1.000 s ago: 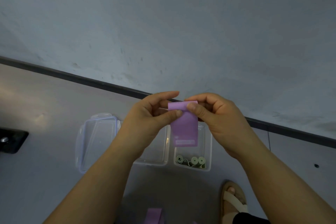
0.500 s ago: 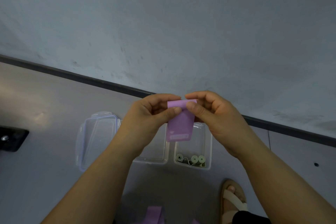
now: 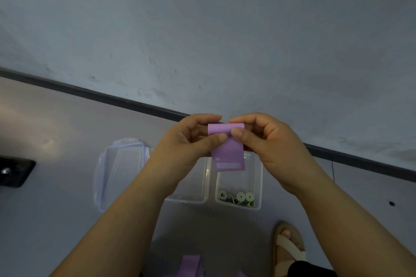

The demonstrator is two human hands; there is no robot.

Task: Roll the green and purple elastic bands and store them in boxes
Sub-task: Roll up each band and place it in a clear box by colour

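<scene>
Left hand [image 3: 189, 141] and right hand [image 3: 267, 141] pinch rolled top of purple band [image 3: 227, 150] with curled fingers, above clear boxes [image 3: 256, 177] on floor, green rolls [image 3: 240, 197] inside one

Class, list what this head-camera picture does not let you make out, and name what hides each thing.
Head view:
- Pale label on the purple elastic band: too small and blurred to read.
- Middle clear plastic box: largely hidden behind the left hand and forearm; contents unknown.
- Purple strips at the bottom: cut off by the frame edge; count unclear.
- Dark object at left: cut off, dim.
</scene>
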